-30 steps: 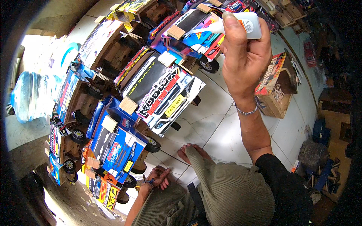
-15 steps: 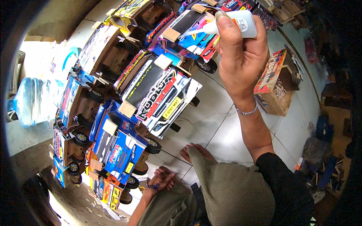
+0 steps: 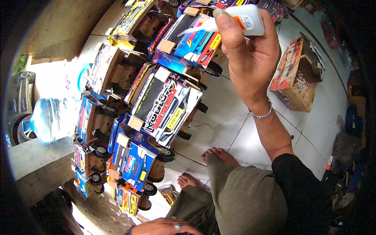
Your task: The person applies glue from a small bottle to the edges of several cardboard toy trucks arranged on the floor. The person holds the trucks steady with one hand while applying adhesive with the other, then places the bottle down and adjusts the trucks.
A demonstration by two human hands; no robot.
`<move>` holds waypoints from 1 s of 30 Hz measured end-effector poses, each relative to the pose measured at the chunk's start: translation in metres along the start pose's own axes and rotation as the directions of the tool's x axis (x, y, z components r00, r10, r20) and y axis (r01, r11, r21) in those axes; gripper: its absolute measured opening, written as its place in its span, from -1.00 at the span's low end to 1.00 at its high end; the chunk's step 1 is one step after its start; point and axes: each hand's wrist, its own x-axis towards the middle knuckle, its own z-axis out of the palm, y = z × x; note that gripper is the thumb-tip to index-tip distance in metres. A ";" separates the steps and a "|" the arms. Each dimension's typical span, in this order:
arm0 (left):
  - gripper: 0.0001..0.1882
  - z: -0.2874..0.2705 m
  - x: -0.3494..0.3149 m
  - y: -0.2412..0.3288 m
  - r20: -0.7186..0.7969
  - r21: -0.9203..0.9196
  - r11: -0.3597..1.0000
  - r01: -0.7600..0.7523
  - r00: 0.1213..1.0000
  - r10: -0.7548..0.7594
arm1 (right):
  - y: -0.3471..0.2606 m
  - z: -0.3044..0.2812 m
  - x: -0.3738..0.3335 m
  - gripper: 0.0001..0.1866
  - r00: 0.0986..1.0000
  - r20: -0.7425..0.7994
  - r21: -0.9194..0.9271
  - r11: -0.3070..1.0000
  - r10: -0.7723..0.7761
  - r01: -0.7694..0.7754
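1. squeeze bottle: the white squeeze bottle is at 1 o'clock, held on its side with the nozzle aimed toward 9 o'clock. the nozzle tip is just beside a wood block on the blue-and-red toy truck at 12 o'clock; contact cannot be confirmed.

2. hands: apart from each other. the right hand is clamped on the bottle between thumb and fingers. the left hand is near 6 o'clock at the lower edge; its palm is hidden, so whether it grips anything cannot be told.

3. progress (judged): block placement appears well advanced on the nearest trucks. no liquid is seen leaving the nozzle; which joints are bonded, and how many are left, cannot be determined.

4. count, near row: at least four toy trucks: the blue-and-red unit, the black-and-white truck near centre, the blue truck at 8 o'clock and the orange truck at 7 o'clock. the first two carry two blocks each; the blue truck carries at least one.

5. count, far row: about five toy bodies, from 8 to 11 o'clock; overlap prevents an exact figure.

6. surroundings: one wooden box containing small pieces, 2 o'clock; one water jug, 9 o'clock; two bare feet on the tiled floor, 5 to 6 o'clock.
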 end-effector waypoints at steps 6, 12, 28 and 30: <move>-0.67 -0.020 -0.002 0.074 -0.610 0.240 0.904 -0.353 0.670 0.423 | -0.012 -0.015 0.003 -0.70 0.870 0.151 0.306 0.814 0.470 -0.493; -0.57 -0.007 0.032 0.054 -0.400 0.290 0.952 -0.100 0.891 0.216 | -0.016 -0.038 0.015 -0.69 0.705 0.317 0.475 0.537 0.635 -0.697; -0.34 0.036 0.045 -0.148 -0.561 -0.241 0.932 0.273 0.744 -0.363 | -0.033 -0.029 0.013 -0.77 0.772 0.223 0.360 0.686 0.595 -0.633; -0.38 0.041 0.066 -0.173 -0.650 -0.285 0.918 0.274 0.648 -0.396 | -0.032 -0.027 0.010 -0.77 0.790 0.226 0.320 0.722 0.571 -0.613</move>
